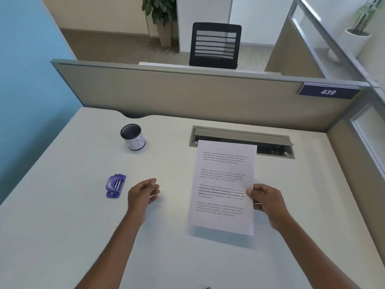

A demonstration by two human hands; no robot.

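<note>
A white printed sheet of paper (224, 184) is lifted a little above the white desk (73, 226), casting a shadow below it. My right hand (265, 200) pinches the sheet's right edge, thumb on top. My left hand (143, 193) hovers over the desk to the left of the sheet, fingers loosely curled and holding nothing. A small purple hole punch (115, 186) lies on the desk just left of my left hand.
A black mesh pen cup (133, 139) with a white label stands at the back left. An open cable tray (270, 146) is set into the desk behind the sheet. A beige partition (187, 97) with a "439" sign (328, 92) bounds the desk's far side.
</note>
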